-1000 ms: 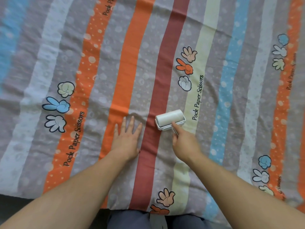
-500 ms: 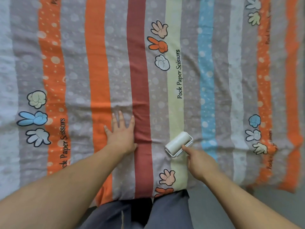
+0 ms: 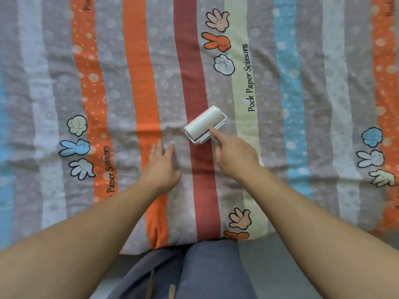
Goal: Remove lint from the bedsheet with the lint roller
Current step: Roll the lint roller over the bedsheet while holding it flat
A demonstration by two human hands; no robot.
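A striped bedsheet (image 3: pixel 302 87) with cartoon hand prints and "Pock Paper Scissors" lettering fills the view. A white lint roller (image 3: pixel 204 123) lies tilted on the dark red stripe and the grey next to it. My right hand (image 3: pixel 235 155) grips its handle, which the hand hides, with the index finger stretched along the frame. My left hand (image 3: pixel 162 167) presses flat on the grey stripe just left of the red one, fingers straight. A small crease bunches in the cloth just left of the roller.
The sheet's near edge (image 3: pixel 194 241) ends at my knees in blue-grey trousers (image 3: pixel 205 270). Grey floor (image 3: pixel 291 266) shows below the edge at the lower right.
The roller has travelled from the pale yellow stripe near the sheet's edge up and left onto the red stripe. My left hand shifted slightly along the grey stripe.
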